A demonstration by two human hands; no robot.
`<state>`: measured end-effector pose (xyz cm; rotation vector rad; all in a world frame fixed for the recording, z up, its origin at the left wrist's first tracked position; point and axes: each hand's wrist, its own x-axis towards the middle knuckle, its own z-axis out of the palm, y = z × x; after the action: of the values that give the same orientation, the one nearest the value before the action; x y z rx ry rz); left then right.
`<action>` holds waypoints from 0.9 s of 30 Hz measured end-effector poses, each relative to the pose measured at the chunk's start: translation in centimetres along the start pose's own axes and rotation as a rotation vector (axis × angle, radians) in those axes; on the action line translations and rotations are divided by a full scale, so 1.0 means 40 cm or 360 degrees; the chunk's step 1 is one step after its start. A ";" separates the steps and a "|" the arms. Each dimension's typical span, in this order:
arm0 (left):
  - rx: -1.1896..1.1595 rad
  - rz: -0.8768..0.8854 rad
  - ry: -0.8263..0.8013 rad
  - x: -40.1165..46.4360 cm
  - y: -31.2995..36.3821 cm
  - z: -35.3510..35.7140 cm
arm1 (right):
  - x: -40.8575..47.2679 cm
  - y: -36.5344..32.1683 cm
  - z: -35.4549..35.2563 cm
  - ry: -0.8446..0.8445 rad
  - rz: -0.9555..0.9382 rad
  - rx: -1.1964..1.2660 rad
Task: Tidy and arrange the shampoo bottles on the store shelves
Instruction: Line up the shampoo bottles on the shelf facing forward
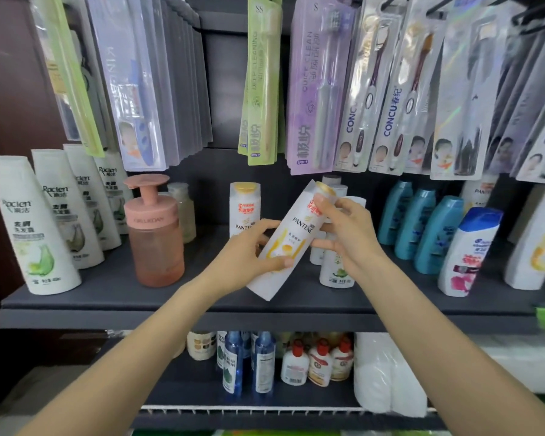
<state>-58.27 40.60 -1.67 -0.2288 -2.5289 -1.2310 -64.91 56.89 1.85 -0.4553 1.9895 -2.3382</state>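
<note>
A white Pantene shampoo bottle (291, 240) with a gold cap is tilted to the right above the dark shelf (107, 297). My left hand (249, 250) grips its lower body. My right hand (346, 228) holds its upper part near the cap. A second Pantene bottle (244, 209) stands upright just behind. White bottles with green labels (335, 265) stand behind my right hand, partly hidden.
White Raclen bottles (35, 228) line the shelf's left end beside a pink pump bottle (155, 231). Teal bottles (422, 225) and a blue-capped white bottle (468, 250) stand at the right. Packaged toothbrushes (312, 86) hang above. Small bottles (296, 363) fill the lower shelf.
</note>
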 end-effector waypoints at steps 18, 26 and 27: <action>0.0117 0.0146 0.0301 -0.067 -0.033 -0.045 | 0.010 0.016 -0.020 0.0077 0.0108 0.0417; 0.0148 0.0245 0.0520 -0.086 -0.059 -0.061 | 0.005 0.017 0.000 -0.0098 0.0115 0.0483; 0.0178 0.0263 0.0543 -0.088 -0.060 -0.063 | 0.005 0.016 0.003 -0.0106 0.0123 0.0484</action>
<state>-55.11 37.12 -3.23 -0.1798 -2.2265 -0.9696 -65.16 56.64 1.28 -0.4225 1.5559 -2.4814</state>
